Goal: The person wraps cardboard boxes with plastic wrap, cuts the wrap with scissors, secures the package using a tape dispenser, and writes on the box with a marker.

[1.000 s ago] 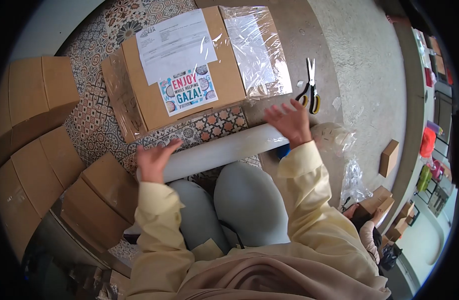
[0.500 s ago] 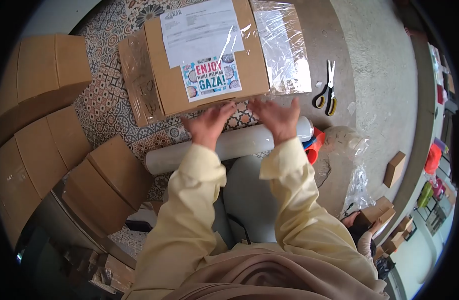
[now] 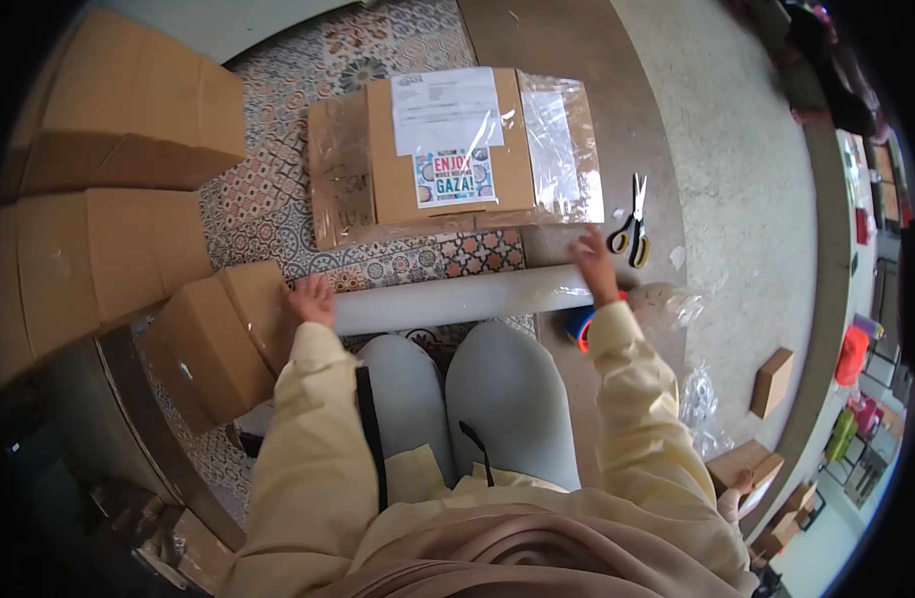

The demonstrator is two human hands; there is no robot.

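The plastic film roll (image 3: pixel 457 302) stretches across in front of the knees (image 3: pixel 507 384), between the left hand (image 3: pixel 313 298) at one end and the right hand (image 3: pixel 596 265) at the other. The fingers look loosely bent; I cannot tell whether either hand grips it. The hands cover its ends, and the right wrist partly hides a blue-and-red tape roll (image 3: pixel 581 327). The film is smooth, whitish and cylindrical; beyond it, glossy, creased clear wrap covers a cardboard box (image 3: pixel 388 199).

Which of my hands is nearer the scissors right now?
Right. Your right hand is just below-left of the scissors in view; your left hand is farther off, at the left end of the roll.
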